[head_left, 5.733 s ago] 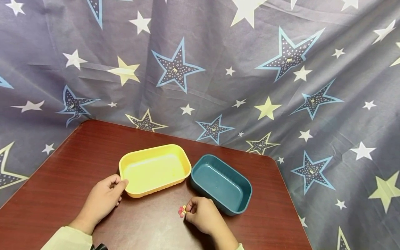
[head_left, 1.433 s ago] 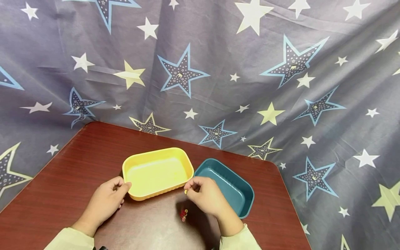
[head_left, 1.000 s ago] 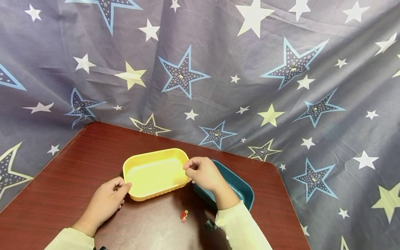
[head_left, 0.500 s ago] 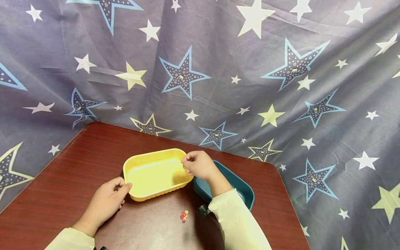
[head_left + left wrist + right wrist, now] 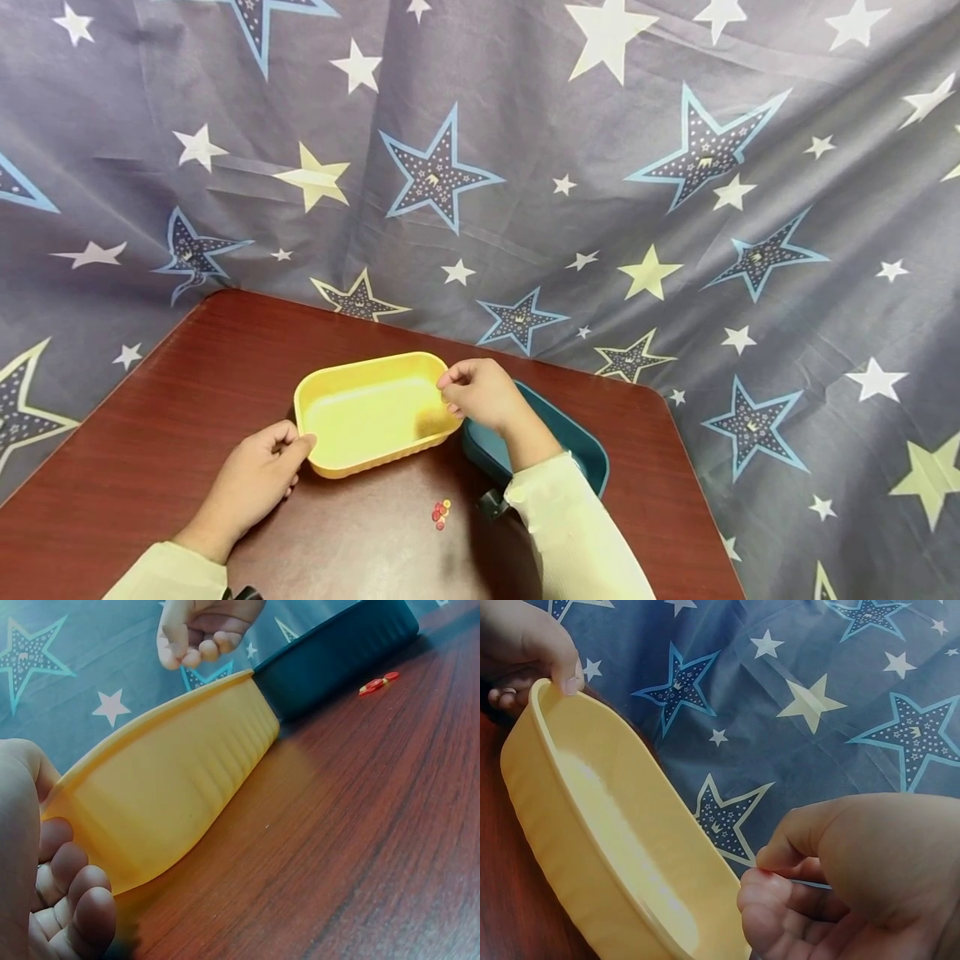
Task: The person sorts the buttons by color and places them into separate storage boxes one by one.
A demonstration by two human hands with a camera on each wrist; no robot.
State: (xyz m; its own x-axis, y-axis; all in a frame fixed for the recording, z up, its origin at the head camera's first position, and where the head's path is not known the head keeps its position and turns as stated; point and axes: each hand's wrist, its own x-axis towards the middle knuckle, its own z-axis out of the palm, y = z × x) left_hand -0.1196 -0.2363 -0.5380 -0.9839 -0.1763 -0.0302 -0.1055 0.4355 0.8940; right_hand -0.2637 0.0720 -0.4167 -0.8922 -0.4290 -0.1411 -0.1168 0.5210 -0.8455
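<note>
My left hand (image 5: 251, 479) pinches the near-left rim of a yellow rectangular tub (image 5: 360, 417), thumb inside and fingers outside. In the right wrist view the tub (image 5: 577, 825) stretches from that hand towards my right. Above the tub's right end hovers my right hand (image 5: 487, 400), thumb and fingertips together and the other fingers curled. Nothing shows between its fingertips in the right wrist view (image 5: 855, 877). A small pile of red and yellow button-like discs (image 5: 440, 514) lies on the table in front of the tub. The tub's right rim is partly hidden by the right hand.
A dark teal tub (image 5: 577, 442) stands against the yellow one on the right, partly covered by the right forearm (image 5: 566, 517). Both tubs rest on a reddish-brown wooden table (image 5: 247, 358). A star-patterned grey curtain (image 5: 525, 125) hangs behind the table.
My right hand, which carried a small yellow disc from the pile, has moved up over the yellow tub's right end; the disc no longer shows. My left hand has stayed on the rim.
</note>
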